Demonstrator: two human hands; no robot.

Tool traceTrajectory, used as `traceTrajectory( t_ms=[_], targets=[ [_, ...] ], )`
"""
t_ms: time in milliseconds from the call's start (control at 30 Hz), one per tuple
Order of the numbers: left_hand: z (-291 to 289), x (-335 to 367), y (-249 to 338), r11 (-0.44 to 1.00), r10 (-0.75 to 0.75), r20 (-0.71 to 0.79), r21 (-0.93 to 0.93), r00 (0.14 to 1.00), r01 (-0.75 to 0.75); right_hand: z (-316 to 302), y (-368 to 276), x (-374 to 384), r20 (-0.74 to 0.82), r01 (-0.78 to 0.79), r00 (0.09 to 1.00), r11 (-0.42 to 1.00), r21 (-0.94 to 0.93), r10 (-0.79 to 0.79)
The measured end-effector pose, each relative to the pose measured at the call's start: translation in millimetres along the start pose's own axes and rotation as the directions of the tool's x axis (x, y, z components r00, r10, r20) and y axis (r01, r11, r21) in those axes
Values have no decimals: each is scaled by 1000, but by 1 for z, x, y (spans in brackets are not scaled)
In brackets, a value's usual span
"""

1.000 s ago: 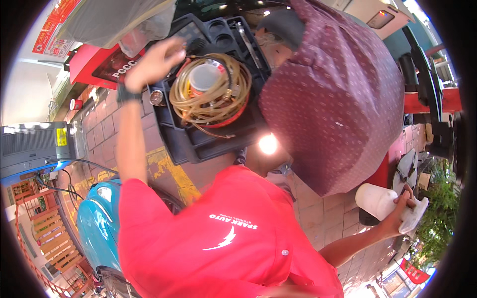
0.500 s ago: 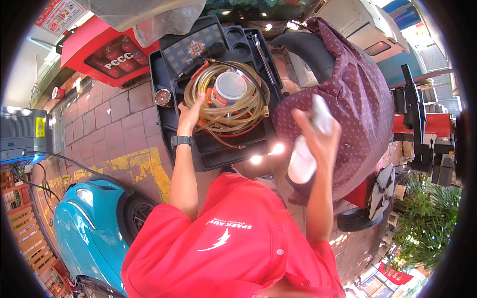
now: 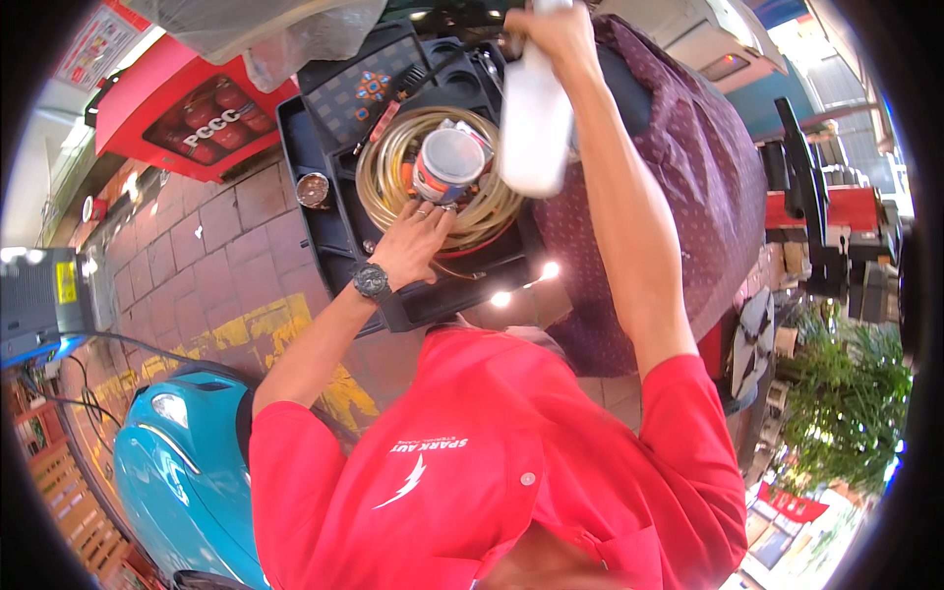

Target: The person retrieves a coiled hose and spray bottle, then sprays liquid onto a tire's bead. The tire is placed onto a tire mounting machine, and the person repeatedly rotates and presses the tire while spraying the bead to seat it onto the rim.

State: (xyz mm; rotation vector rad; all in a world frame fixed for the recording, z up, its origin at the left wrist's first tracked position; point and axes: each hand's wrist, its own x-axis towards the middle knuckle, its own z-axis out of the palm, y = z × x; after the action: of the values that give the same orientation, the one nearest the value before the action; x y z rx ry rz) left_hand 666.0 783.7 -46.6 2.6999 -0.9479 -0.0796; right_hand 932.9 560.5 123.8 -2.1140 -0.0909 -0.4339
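My right hand is raised at the top, closed round the neck of a white bottle. The bottle hangs upright over the right side of a black tool tray; fingers and blur hide its top. My left hand, open with fingers spread, rests on the near side of a coil of clear yellowish hose. Its fingertips reach the foot of a lidded tub standing inside the coil. A red-handled tool and a dark brush lie beyond the hose.
A dark patterned cloth covers a seat-like shape on the right. At the tray's left edge stands a small round tin. A teal scooter is at lower left, a red cabinet with extinguishers at upper left.
The white bottle has gone up and away in my right hand, from beside the cloth to over the tray. My left hand has slid right, from the coil's left edge onto its near side.
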Motion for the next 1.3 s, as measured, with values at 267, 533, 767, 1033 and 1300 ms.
traceTrajectory(
  t_ms=[267, 533, 767, 1033, 1300],
  targets=[
    [11, 7, -28, 992, 92, -19, -82, 996, -93, -77, -40, -17, -190, 20, 982, 983, 181, 15],
    [-75, 58, -51, 984, -44, 210, -159, 977, 79, -188, -46, -158, -214, -80, 969, 973, 215, 127],
    [-203, 91, -85, 947, -71, -349, -317, 934, -47, -217, -26, -208, -182, -114, 972, 978, 176, 146],
    [-293, 45, 0, 860, -301, -566, -509, 768, -38, -159, -39, -250, -61, -242, 959, 911, 333, 277],
    [-188, 71, 182, 824, 188, -527, -375, 829, -425, -180, -44, -300, -55, -52, 973, 444, 895, 224]
  ],
)
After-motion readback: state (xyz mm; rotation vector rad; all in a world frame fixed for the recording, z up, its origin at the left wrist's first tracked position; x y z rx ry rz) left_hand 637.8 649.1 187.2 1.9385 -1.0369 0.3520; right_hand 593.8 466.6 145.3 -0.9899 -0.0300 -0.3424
